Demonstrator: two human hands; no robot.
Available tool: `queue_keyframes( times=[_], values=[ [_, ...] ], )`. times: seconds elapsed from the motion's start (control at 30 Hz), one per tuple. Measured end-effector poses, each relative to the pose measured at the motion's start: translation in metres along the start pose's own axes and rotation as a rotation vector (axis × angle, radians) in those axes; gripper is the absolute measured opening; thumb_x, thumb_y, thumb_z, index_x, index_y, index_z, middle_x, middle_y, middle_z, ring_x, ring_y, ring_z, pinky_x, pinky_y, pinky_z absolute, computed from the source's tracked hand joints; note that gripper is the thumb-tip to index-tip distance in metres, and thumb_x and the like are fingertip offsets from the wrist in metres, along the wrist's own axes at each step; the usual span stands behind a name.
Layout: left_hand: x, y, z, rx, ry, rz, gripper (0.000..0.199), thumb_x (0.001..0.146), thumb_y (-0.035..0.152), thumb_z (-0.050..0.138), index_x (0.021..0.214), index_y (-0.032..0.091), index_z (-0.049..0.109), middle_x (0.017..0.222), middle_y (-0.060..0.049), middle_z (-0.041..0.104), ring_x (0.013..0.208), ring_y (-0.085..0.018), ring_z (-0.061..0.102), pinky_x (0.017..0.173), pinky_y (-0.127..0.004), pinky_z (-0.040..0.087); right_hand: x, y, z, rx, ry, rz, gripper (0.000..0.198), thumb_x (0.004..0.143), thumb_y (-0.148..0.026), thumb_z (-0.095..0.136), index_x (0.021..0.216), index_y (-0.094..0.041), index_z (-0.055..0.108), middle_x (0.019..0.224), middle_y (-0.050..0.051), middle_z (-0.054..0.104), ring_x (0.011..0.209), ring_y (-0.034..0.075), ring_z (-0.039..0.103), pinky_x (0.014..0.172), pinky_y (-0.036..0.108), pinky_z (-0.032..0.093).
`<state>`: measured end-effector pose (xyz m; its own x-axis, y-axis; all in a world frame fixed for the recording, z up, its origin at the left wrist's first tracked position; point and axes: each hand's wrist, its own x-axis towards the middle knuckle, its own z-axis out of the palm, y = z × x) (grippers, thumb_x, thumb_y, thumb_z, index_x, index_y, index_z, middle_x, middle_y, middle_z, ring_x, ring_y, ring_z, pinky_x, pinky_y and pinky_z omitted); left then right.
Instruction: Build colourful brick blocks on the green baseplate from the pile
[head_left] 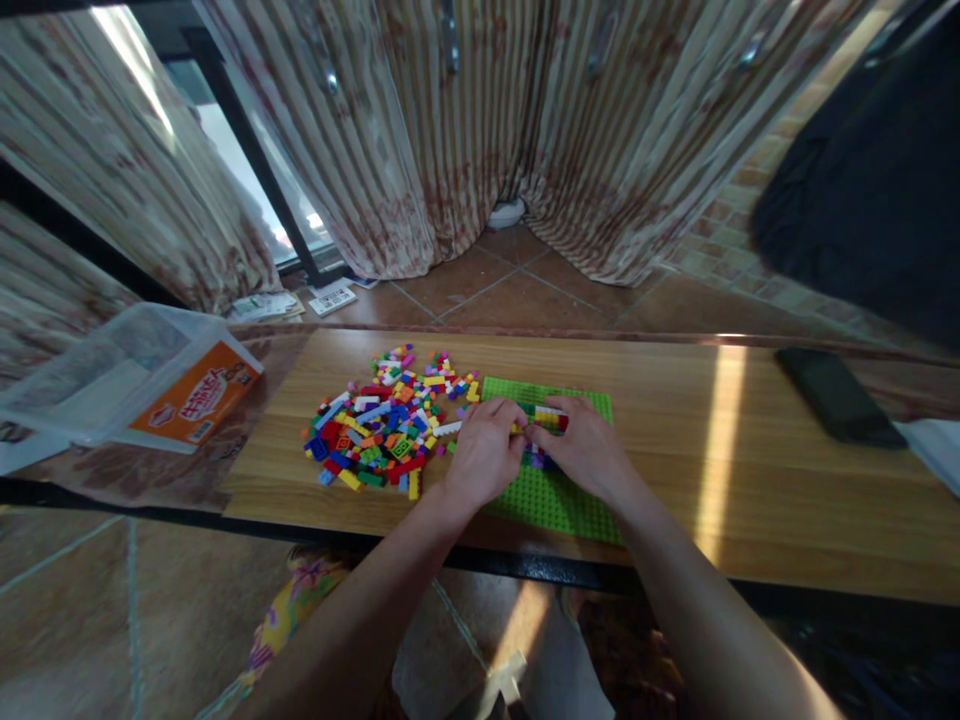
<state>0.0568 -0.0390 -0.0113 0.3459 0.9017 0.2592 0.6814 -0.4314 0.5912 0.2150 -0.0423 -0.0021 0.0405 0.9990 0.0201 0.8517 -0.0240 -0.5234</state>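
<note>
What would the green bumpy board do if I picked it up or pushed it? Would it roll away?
The green board looks thin and like plastic, so it's probably light and might bend a little. It lies flat on the wooden table, so it would likely slide, not roll. Its rows of bumps might make it less slippery to hold.

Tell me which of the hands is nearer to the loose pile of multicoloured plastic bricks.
Left. The left hand is just right of the pile; the right hand is farther right, over the green studded baseplate.
</note>
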Motion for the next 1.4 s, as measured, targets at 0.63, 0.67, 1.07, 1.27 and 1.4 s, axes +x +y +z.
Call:
queue_keyframes(
  times=[0.63,0.67,1.07,1.27,1.4],
  values=[
    [0.004,-0.013,-0.019,-0.046,0.122,-0.024,0.024,0.083,0.005,0.047,0.094,0.021,0.060,0.095,-0.004,0.067,0.096,-0.020,0.062,0.093,-0.038,0.049,0.013,0.028,-0.016,0.116,0.171,0.064,0.044,0.094,-0.045,0.041,0.106,-0.015,0.071,0.104,0.014,0.073,0.085,0.025,0.067,0.081,0.038,0.049],
    [0.005,-0.014,-0.019,-0.040,0.130,-0.026,0.024,0.083,0.005,0.048,0.095,0.021,0.061,0.095,-0.004,0.067,0.096,-0.020,0.062,0.093,-0.038,0.049,0.013,0.029,-0.015,0.116,0.170,0.059,0.044,0.094,-0.045,0.041,0.106,-0.015,0.071,0.104,0.014,0.073,0.085,0.025,0.067,0.081,0.038,0.049],
    [-0.009,0.003,0.000,0.077,-0.022,0.207,0.028,0.095,0.020,0.048,0.120,0.015,0.062,0.124,-0.008,0.065,0.117,-0.022,0.056,0.106,-0.040,0.045,0.012,0.033,-0.004,-0.007,0.086,0.004,0.036,0.092,-0.036,0.046,0.108,-0.014,0.070,0.103,0.013,0.070,0.082,0.022,0.065,0.080,0.036,0.049],
    [-0.025,0.019,0.018,0.240,-0.118,0.162,0.050,0.096,0.040,0.049,0.140,0.016,0.048,0.149,-0.011,0.049,0.140,-0.029,0.039,0.115,-0.053,0.032,0.010,0.033,-0.002,-0.034,0.108,-0.041,0.035,0.090,-0.036,0.049,0.106,-0.012,0.070,0.104,0.015,0.069,0.083,0.023,0.065,0.081,0.037,0.050],
    [-0.035,0.026,0.028,0.378,-0.143,0.163,0.069,0.096,0.053,0.044,0.149,0.010,0.035,0.160,-0.017,0.030,0.148,-0.033,0.025,0.116,-0.061,0.025,0.009,0.034,-0.001,-0.043,0.118,-0.064,0.034,0.090,-0.035,0.049,0.106,-0.013,0.069,0.105,0.014,0.068,0.082,0.022,0.064,0.082,0.037,0.050]
  ],
)
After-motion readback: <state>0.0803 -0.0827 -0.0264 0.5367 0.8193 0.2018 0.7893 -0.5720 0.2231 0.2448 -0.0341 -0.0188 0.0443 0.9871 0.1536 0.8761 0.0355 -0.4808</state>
